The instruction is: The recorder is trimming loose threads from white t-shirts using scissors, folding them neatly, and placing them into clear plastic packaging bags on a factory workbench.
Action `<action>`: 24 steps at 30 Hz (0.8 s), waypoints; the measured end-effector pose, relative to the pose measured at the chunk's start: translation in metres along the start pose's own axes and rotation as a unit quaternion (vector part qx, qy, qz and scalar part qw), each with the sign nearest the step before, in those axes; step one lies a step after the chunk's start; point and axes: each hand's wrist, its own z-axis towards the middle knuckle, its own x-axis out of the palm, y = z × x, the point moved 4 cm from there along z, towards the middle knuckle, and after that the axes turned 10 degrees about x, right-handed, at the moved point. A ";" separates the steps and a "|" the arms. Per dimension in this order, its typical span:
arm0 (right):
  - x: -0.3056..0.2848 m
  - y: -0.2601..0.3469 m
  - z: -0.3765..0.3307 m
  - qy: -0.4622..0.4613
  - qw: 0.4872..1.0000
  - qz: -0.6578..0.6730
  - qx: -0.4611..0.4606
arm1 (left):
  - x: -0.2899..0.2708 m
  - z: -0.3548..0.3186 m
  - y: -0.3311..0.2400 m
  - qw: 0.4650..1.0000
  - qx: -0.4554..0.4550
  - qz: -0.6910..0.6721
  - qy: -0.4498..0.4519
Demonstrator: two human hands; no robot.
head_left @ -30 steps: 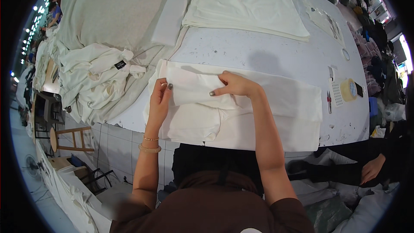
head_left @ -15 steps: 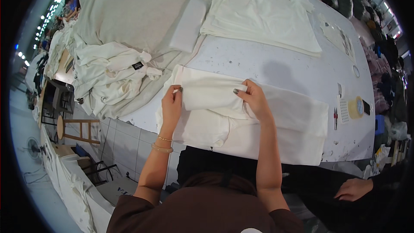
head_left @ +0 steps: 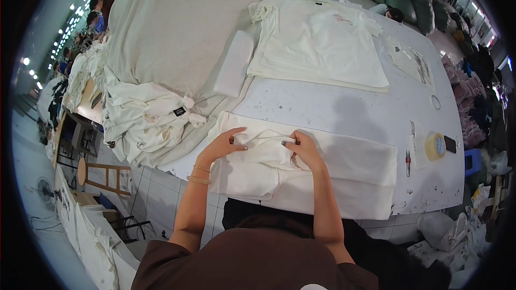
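Observation:
A partly folded white shirt (head_left: 344,169) lies along the near edge of the table, its long panel reaching to the right. On its left part a sleeve-like flap (head_left: 267,147) is bunched up in loose creases. My left hand (head_left: 223,145) rests at the left of this flap, thumb and forefinger apart on the cloth. At the flap's right end, my right hand (head_left: 305,151) pinches the fabric between thumb and fingers. Farther back, another white shirt (head_left: 320,43) is spread flat, with a small reddish mark on its chest.
Left of my work, a heap of white garments (head_left: 156,115) sits beside a big grey-beige cloth (head_left: 166,21). A white slab-like block (head_left: 235,64) lies by it. To the right are yellowish tape (head_left: 434,146), small red-handled snips (head_left: 408,164) and a dark phone (head_left: 450,144).
The flap, held stretched between my hands before, is now slack and creased. My left hand has loosened and spread its fingers. Another person's hand at the lower right has gone from view.

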 end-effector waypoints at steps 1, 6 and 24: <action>-0.001 -0.001 0.000 -0.001 1.000 -0.001 0.000 | 0.000 0.000 0.000 0.998 0.061 -0.005 -0.014; -0.007 0.003 0.010 -0.063 0.979 0.099 -0.164 | 0.002 0.011 0.023 0.996 -0.002 -0.071 -0.060; 0.147 0.081 0.120 -0.041 0.930 -0.267 -0.248 | 0.024 -0.047 0.019 0.945 0.017 0.121 -0.305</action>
